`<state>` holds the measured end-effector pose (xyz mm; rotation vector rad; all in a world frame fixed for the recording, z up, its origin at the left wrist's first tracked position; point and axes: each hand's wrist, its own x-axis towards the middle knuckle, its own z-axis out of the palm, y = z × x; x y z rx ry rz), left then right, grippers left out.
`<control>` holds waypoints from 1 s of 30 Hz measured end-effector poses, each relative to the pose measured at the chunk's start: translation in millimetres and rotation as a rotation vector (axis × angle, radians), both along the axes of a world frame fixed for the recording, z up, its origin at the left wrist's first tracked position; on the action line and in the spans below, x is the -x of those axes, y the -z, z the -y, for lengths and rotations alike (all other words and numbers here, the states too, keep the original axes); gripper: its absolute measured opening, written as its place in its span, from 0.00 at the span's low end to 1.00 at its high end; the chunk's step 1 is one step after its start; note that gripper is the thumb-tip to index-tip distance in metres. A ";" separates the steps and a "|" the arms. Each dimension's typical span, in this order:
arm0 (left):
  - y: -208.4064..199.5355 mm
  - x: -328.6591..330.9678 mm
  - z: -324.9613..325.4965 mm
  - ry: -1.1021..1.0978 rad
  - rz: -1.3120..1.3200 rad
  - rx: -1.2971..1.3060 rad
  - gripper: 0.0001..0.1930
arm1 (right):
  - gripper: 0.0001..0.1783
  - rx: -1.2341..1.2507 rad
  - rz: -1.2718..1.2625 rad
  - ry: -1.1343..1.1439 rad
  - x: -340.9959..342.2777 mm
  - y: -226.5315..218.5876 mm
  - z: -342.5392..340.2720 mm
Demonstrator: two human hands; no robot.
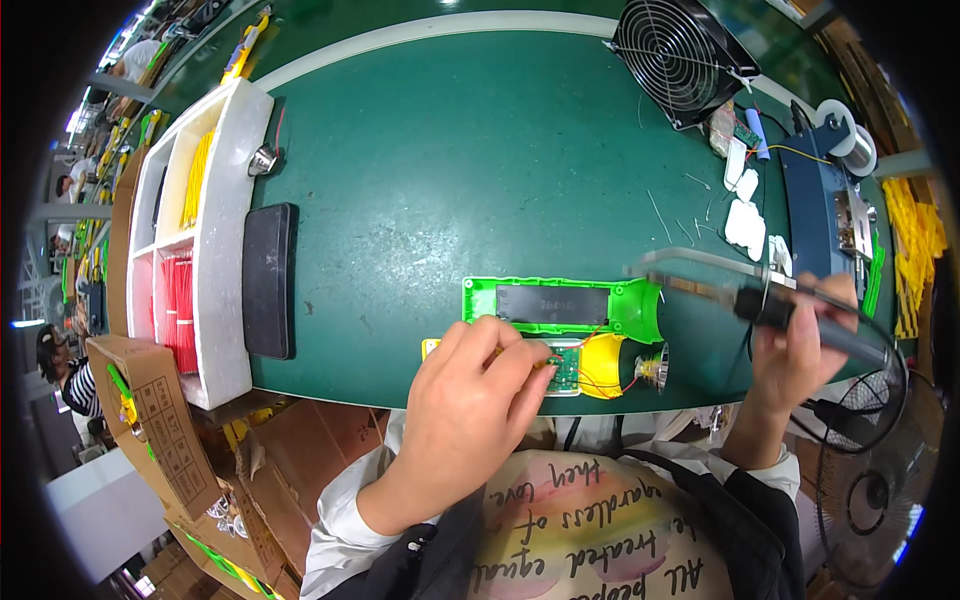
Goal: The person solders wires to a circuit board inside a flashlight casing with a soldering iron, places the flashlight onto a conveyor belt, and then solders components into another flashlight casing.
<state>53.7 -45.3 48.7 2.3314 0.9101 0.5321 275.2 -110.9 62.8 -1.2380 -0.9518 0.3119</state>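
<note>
My left hand bends over the near edge of the green bench, thumb and fingertips pinched together at a small green circuit board. Whatever sits between those fingertips is too small to make out. That board lies in a yellow housing half, with red wires running to a silvery lamp cup at its right end. Just beyond lies a green housing half holding a black block. In my right hand is a soldering iron, its blurred tip pointing left above the green housing.
A white foam tray of red and yellow wires stands at left, beside a black case and another lamp cup. At the far right are a black fan, white pieces, wire scraps and a blue unit with a solder reel.
</note>
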 end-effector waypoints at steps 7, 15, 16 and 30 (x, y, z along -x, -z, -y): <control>10.5 -1.5 4.2 -0.048 0.053 0.023 0.07 | 0.15 0.244 -0.012 -0.167 17.2 14.5 53.7; 16.5 -0.1 6.8 -0.057 0.065 -0.034 0.08 | 0.12 0.329 0.049 -0.254 28.7 15.5 40.7; 17.0 0.2 6.7 -0.061 0.066 -0.032 0.08 | 0.12 0.331 0.050 -0.257 29.1 15.5 40.4; 21.0 0.9 6.7 -0.056 0.077 -0.022 0.07 | 0.11 0.324 0.020 -0.271 29.8 14.1 39.7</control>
